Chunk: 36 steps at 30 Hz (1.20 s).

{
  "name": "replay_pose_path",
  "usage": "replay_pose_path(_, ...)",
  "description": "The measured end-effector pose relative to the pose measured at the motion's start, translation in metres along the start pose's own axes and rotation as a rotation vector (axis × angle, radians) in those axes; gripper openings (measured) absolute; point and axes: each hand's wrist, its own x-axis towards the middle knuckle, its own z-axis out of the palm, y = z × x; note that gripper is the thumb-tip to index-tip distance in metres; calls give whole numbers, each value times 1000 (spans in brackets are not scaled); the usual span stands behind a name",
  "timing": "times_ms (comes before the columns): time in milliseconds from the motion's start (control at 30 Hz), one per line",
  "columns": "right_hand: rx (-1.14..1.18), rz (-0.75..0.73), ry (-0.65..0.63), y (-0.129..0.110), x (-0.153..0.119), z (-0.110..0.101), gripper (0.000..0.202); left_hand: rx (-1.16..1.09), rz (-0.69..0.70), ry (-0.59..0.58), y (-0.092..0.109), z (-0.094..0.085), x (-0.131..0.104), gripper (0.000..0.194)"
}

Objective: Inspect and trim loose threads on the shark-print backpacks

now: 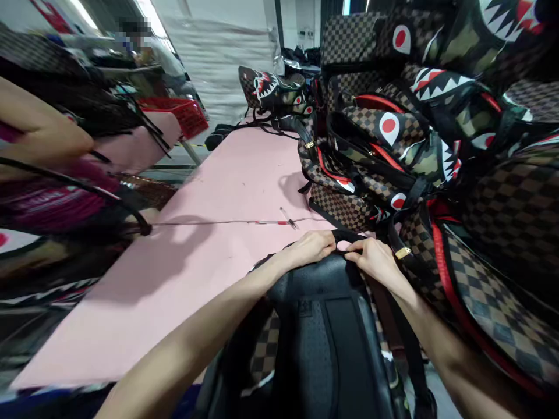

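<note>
A backpack with a black padded back panel and checkered sides stands at the table's near edge, its back panel facing me. At its top, my left hand is closed on the black top edge, beside the base of the carry loop. Just to the right, my right hand pinches the same black top trim between thumb and fingers. Pink tabletop shows through the small loop between both hands. Most of the backpack's far side is hidden.
Checkered and camouflage bags with shark faces are piled along the right. On the pink table lie a thin cord and a small snipper-like tool. Another person's arm is at left, near a red crate.
</note>
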Motion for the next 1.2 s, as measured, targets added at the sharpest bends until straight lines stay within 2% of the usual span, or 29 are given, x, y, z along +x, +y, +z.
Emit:
replay_pose_path(600, 11, 35, -17, 3, 3, 2, 24, -41, -4, 0, -3, 5, -1, 17)
replay_pose_path(767, 23, -7, -14, 2, 4, 3, 22, -27, -7, -1, -5, 6, -1, 16)
replay_pose_path(1000, 1, 4, -1, 1, 5, 3, 18, -74, -12, 14, 1, 6, -1, 18)
replay_pose_path(1033, 4, 1, 7, 2, 4, 4, 17, -114, -32, 42, 0, 5, -1, 19)
replay_pose_path(1100, 13, -34, 54, 6, -1, 6, 17, -219, -174, 192, -4, -2, 0, 24)
replay_pose_path(1200, 67, -157, 236, 13, -12, 14, 25, -303, -548, 435, -14, -13, 3, 44)
